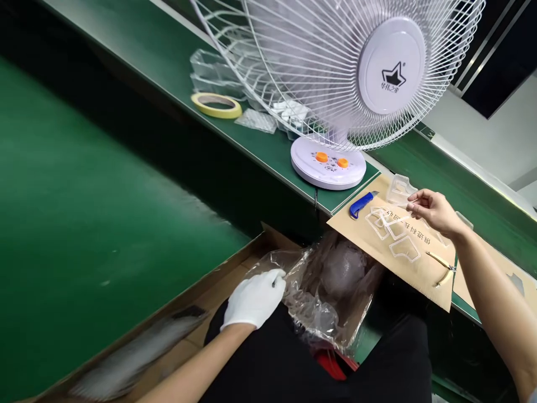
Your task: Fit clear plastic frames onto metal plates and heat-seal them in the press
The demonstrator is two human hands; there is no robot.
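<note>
My left hand [257, 299], in a white glove, is closed at the edge of a clear plastic bag [319, 313] above my lap; its fingers appear to grip the film. Over the cardboard sheet [361, 235] on the bench, my bare right hand [434, 210] pinches a thin clear plastic piece [397, 219], partly lost against the parts below. Several clear plastic frames lie there, one frame [405, 249] near the sheet's front edge. Just behind my right fingertips is a clear plastic tray-like part [399, 189]. A blue utility knife [363, 205] and yellow-handled nippers [441, 263] rest on the sheet.
A white fan [392, 64] stands on the green bench, its base [328, 162] left of the sheet. Further left are a yellow tape roll [216, 112] and stacked clear trays [213, 67]. An open cardboard box [235, 268] holding plastic wrap sits low on the left.
</note>
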